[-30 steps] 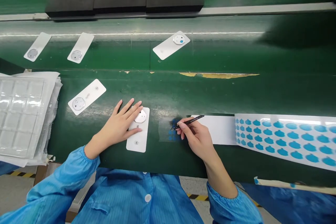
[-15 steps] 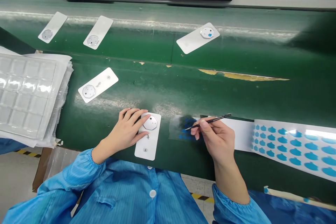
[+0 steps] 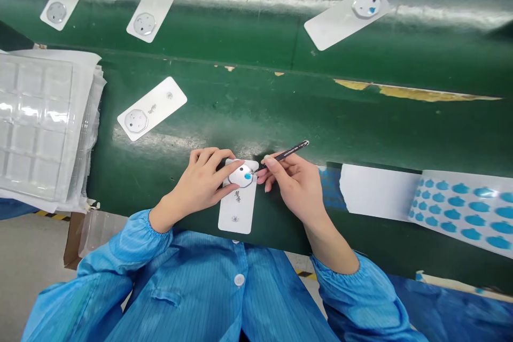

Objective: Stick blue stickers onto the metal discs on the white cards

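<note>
A white card (image 3: 236, 206) with an octagonal disc (image 3: 239, 180) at its far end lies in front of me. My left hand (image 3: 208, 179) grips the card's left side, forefinger and thumb reaching over the disc. My right hand (image 3: 294, 181) is closed on dark, slim tweezers (image 3: 285, 154), whose tip points down at the disc. Right at that tip, a small blue sticker (image 3: 248, 176) is on the disc; whether the tip still holds it, I cannot tell. Behind my right hand lies a partly hidden sheet of blue stickers (image 3: 332, 187).
More white cards with discs lie beyond: one at mid-left (image 3: 170, 97), two at the far left, and one at the far right (image 3: 331, 26) with a blue spot. Clear trays (image 3: 34, 133) are stacked at left. A sticker strip (image 3: 452, 208) stretches off right.
My right hand has moved left with the tweezers, from the sticker sheet to the disc. A blue sticker now shows there. My view has tilted down.
</note>
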`<state>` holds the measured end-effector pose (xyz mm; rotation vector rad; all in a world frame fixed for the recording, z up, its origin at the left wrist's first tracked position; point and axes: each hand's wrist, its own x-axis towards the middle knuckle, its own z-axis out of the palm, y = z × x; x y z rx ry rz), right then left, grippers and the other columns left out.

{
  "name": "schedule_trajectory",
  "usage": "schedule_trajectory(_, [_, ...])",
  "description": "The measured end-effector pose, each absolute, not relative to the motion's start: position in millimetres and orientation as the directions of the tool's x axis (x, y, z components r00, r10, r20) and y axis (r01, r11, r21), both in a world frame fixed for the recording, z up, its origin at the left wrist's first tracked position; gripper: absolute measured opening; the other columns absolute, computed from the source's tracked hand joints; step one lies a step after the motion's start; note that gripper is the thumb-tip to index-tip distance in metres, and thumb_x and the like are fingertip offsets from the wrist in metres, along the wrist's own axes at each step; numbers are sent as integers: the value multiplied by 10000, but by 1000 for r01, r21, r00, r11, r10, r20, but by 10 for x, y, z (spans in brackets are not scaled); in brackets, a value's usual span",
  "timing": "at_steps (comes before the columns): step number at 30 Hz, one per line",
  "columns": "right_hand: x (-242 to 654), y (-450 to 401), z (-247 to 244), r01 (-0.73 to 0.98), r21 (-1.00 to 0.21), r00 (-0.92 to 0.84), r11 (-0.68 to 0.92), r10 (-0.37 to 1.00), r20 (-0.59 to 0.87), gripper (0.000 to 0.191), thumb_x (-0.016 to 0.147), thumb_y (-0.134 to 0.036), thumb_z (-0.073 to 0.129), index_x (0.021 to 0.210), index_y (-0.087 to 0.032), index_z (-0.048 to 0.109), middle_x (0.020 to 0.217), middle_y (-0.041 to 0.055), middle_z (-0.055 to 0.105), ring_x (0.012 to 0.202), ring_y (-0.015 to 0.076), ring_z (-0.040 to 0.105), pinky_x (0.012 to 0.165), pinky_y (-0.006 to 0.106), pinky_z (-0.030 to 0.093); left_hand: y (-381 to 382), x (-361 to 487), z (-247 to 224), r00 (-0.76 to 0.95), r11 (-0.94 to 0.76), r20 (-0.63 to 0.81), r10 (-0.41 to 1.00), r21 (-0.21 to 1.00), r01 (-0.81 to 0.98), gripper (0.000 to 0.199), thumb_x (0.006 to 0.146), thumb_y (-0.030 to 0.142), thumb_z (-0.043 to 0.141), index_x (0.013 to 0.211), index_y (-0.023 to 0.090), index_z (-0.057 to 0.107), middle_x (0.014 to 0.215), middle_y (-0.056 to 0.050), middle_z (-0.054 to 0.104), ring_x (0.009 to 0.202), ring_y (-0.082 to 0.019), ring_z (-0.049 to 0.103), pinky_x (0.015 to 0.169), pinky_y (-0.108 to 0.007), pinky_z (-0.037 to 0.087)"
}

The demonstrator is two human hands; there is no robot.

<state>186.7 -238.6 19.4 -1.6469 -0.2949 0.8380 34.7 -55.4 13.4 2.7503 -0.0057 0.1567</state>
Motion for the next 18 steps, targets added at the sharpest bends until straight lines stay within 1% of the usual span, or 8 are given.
schedule_trajectory(4, [1860, -2390, 213, -226, -935, 709, -275, 612, -351, 379, 926, -548, 798, 936, -174, 735, 733, 61, 769, 550, 157, 705, 458, 238, 578, -560, 350, 115, 990, -924, 137, 16, 381, -38, 402, 1064, 435, 584, 1395, 211, 628, 1376, -143, 653, 1225, -321, 552, 956, -469, 379])
schedule_trajectory(8, [1854, -2377, 224, -223, -938, 725, -265, 599, -341, 391, 903, -561, 818, 919, -179, 736, 707, 57, 760, 545, 168, 708, 437, 243, 569, -562, 359, 107, 990, -924, 138, 15, 382, -39, 405, 1067, 455, 575, 1389, 215, 626, 1369, -143, 657, 1227, -322, 550, 948, -465, 374])
schedule_trajectory(12, [1856, -2384, 215, -213, -937, 724, -275, 599, -341, 384, 908, -562, 813, 927, -185, 740, 722, 55, 763, 554, 176, 713, 435, 251, 568, -560, 360, 93, 990, -921, 137, 10, 387, -44, 425, 1063, 464, 581, 1408, 218, 614, 1383, -145, 649, 1228, -322, 541, 956, -471, 373])
schedule_trajectory(18, [1857, -2377, 212, -185, -941, 737, -282, 593, -323, 390, 904, -571, 812, 913, -187, 740, 721, 53, 760, 565, 182, 719, 417, 250, 565, -560, 363, 91, 984, -923, 176, 3, 380, -65, 423, 1061, 457, 589, 1395, 197, 616, 1358, -147, 654, 1207, -315, 541, 959, -467, 372])
